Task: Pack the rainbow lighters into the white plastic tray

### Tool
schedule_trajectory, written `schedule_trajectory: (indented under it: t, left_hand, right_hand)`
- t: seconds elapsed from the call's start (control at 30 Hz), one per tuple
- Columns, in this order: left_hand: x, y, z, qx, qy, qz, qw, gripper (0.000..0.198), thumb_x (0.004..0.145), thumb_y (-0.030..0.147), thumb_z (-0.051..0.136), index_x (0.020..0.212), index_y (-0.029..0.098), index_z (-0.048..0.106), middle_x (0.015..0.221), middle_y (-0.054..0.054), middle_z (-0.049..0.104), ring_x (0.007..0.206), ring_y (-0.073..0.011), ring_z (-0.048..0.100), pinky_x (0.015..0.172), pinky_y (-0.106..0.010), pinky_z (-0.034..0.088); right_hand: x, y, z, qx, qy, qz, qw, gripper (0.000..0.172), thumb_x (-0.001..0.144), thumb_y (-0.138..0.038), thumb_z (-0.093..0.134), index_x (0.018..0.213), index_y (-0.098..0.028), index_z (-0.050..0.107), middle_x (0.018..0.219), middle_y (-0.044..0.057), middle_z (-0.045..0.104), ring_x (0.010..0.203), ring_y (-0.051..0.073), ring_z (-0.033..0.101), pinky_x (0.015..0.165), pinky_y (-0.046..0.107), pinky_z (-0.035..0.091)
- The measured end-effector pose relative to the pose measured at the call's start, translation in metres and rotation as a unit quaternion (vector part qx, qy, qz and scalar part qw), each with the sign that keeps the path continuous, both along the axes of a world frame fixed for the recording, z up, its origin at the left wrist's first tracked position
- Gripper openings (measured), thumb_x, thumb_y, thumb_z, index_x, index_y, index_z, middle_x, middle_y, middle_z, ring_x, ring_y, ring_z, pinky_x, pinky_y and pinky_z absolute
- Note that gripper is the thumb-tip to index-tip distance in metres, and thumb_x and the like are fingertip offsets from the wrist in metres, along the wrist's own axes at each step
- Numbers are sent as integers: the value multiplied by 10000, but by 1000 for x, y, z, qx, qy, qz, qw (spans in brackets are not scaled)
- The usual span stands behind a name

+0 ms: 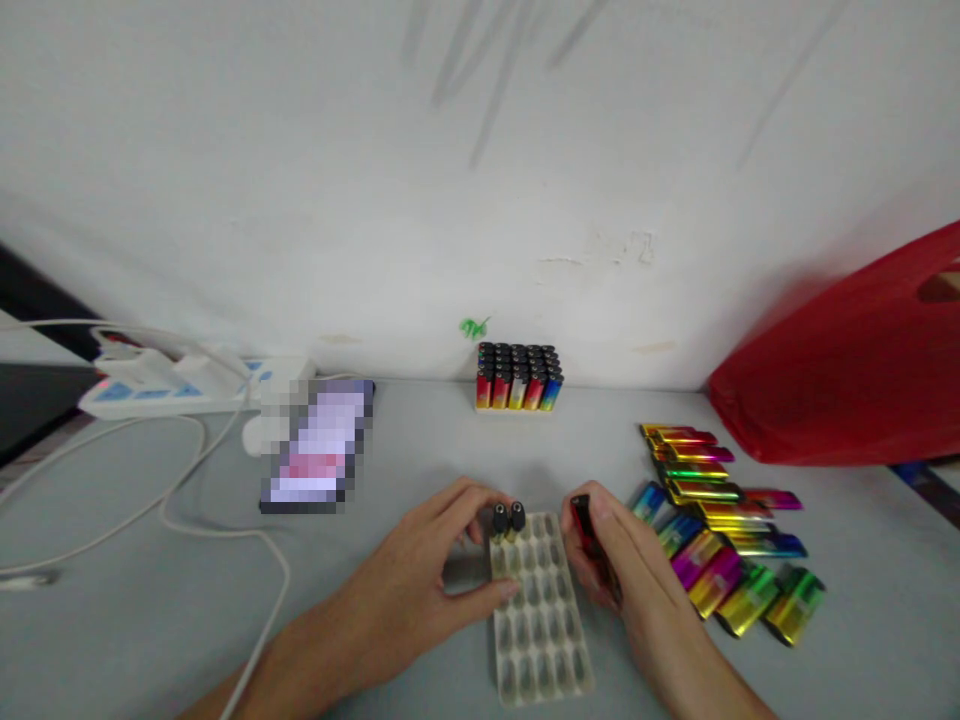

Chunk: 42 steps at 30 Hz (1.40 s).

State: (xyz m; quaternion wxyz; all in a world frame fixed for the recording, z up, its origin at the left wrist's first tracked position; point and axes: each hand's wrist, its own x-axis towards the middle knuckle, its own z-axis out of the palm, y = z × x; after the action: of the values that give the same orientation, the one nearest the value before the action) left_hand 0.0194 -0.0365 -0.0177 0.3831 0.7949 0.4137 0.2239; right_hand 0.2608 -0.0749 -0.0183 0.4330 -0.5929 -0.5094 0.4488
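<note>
A pale plastic tray with rows of oval slots lies on the grey table. Two black-topped lighters stand upright in its far left corner. My left hand is at the tray's left side, fingers apart, the thumb over the slots and the fingertips beside the standing lighters. To the right of the tray, my right hand is closed around a dark red lighter, its black top pointing away from me. Colourful metallic lighters lie loosely piled beyond the right hand, partly overlapping.
A filled block of upright lighters stands against the wall. At the left are a phone, a white power strip and loose white cables. A red bag rests at the right.
</note>
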Motion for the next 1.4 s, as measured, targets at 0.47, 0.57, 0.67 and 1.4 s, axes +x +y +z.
schedule_trajectory:
  t: [0.47,0.57,0.67,1.4]
  left_hand:
    - [-2,17,-5,-108,-191,230,948,228,958,436,792,1031,219,785,961,-22,795,929,-222,736,890,-345,573]
    - [-2,18,-5,-113,-198,237,944,205,917,416,821,978,220,810,949,-27,830,924,-227,772,901,-346,598]
    - [-1,16,-3,-102,-191,243,946,184,892,397,836,950,223,831,929,-28,845,895,-229,789,894,-351,624]
    - [3,10,8,-89,-175,247,949,124,816,360,871,833,238,862,800,-17,852,746,-219,790,758,-309,646]
  right_hand:
    - [8,2,3,63,13,70,995,340,1129,-536,558,1194,-281,774,1055,41,684,1002,240,646,868,317,510]
    - [6,1,-1,64,23,53,996,310,1123,-523,589,1225,-284,757,1113,37,716,1062,245,659,899,329,497]
    - [3,1,-2,56,17,49,997,292,1123,-506,611,1278,-289,730,1147,29,728,1090,239,662,954,344,480]
    - [3,-1,-1,124,-82,127,981,218,1166,-357,543,1340,-339,674,1067,9,625,1044,216,611,947,338,455]
